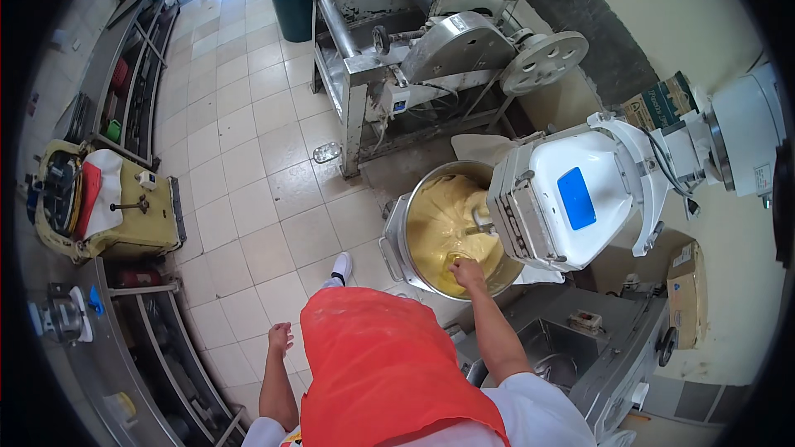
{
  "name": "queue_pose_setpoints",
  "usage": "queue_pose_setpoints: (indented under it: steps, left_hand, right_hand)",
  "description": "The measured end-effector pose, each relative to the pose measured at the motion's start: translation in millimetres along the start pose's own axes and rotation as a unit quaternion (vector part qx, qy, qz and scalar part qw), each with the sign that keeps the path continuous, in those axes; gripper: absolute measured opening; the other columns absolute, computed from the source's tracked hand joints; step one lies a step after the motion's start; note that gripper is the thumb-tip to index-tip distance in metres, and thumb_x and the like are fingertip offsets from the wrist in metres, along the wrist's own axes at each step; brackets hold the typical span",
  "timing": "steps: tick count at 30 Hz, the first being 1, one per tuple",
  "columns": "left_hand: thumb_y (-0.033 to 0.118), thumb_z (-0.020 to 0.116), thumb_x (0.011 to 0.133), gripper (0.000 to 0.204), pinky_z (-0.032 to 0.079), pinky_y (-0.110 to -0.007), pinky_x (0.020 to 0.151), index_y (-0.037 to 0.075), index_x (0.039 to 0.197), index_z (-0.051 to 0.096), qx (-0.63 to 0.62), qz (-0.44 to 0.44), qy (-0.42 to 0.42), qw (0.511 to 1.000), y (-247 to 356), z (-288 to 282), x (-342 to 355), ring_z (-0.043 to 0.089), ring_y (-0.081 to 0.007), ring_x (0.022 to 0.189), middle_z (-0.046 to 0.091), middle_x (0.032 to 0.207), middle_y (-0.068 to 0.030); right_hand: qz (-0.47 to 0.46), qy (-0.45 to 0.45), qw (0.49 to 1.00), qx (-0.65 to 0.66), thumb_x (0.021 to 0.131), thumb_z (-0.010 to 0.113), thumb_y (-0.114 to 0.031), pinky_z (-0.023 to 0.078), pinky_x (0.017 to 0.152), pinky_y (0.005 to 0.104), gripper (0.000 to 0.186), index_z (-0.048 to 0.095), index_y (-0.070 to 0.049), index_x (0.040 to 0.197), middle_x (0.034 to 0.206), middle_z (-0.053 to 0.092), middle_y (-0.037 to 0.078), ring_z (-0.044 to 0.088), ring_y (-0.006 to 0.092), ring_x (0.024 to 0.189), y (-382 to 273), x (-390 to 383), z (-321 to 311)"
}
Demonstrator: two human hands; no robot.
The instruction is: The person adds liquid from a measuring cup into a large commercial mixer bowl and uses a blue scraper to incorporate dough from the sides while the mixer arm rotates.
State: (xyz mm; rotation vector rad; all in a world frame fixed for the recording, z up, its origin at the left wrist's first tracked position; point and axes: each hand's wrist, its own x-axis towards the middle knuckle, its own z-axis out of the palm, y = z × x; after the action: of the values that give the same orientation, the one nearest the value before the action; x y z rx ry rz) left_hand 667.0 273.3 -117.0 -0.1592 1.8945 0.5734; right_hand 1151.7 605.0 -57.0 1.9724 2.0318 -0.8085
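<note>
My right hand [464, 271] reaches into a large steel mixer bowl [396, 236] of pale yellow batter [437, 217], fingers closed near a glossy yellow patch; what they hold is unclear. A metal mixing attachment [479, 225] stands in the batter below the white mixer head [555, 199], which has a blue panel on top. Beside my red apron [377, 364], my left hand [280, 337] hangs over the tiled floor, empty, fingers loosely curled and a little apart.
A large roller machine [455, 54] stands ahead, with a green bin [296, 12] beside it. Along the left are steel shelving [124, 83], a cream-yellow machine [141, 215] and a lower counter [99, 356]. A steel sink [551, 348] and cardboard box [686, 294] are at the right.
</note>
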Motion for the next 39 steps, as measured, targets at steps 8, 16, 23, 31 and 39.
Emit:
queue_pose_setpoints:
  steps: [8,16,23,31,39]
  left_hand:
    - [0.03,0.058,0.089,0.028,0.044,-0.036,0.071,0.015,0.112,0.056,-0.003,0.023,0.005,1.0,14.9,-10.5,-5.8,0.055,-0.0156,0.084,0.056,0.094,0.0002]
    - [0.032,0.061,0.088,0.033,0.046,-0.04,0.072,0.012,0.113,0.056,0.005,0.032,0.015,0.999,13.1,-19.9,-0.1,0.057,-0.0191,0.086,0.058,0.1,-0.0028]
    - [0.032,0.06,0.088,0.03,0.046,-0.04,0.071,0.012,0.11,0.056,0.014,0.018,-0.005,1.0,13.6,5.8,5.5,0.056,-0.0195,0.085,0.057,0.097,-0.0017]
    - [0.031,0.061,0.086,0.028,0.046,-0.038,0.07,0.011,0.106,0.058,0.032,0.04,-0.02,0.998,30.7,11.2,12.5,0.056,-0.0193,0.084,0.056,0.09,-0.0005]
    - [0.032,0.062,0.086,0.034,0.047,-0.039,0.071,0.01,0.112,0.058,0.05,0.065,-0.019,0.996,46.0,13.4,16.2,0.058,-0.0209,0.086,0.059,0.095,-0.0023]
  right_hand:
    - [-0.082,-0.053,0.995,-0.001,0.084,0.062,-0.039,0.049,0.082,0.0456,0.032,0.07,-0.008,0.091,0.093,0.067,0.018,0.063,0.0365,0.09,-45.2,44.8,-2.9]
    - [-0.034,0.101,0.993,0.052,0.086,0.059,-0.035,0.049,0.08,0.047,0.032,0.067,-0.004,0.087,0.091,0.065,0.02,0.062,0.0377,0.09,-42.5,41.0,-27.2]
    - [0.014,0.174,0.984,0.047,0.087,0.058,-0.036,0.048,0.08,0.0471,0.033,0.068,-0.005,0.087,0.09,0.064,0.022,0.061,0.0397,0.089,-7.7,-11.6,-5.6]
    - [0.015,0.068,0.997,0.029,0.086,0.059,-0.036,0.049,0.081,0.0463,0.03,0.069,-0.007,0.09,0.094,0.066,0.019,0.063,0.0364,0.092,-18.0,-19.3,16.2]
    - [-0.031,-0.057,0.998,0.022,0.087,0.061,-0.035,0.049,0.085,0.0445,0.029,0.069,-0.01,0.1,0.101,0.067,0.017,0.062,0.0346,0.098,-66.2,45.5,-16.3]
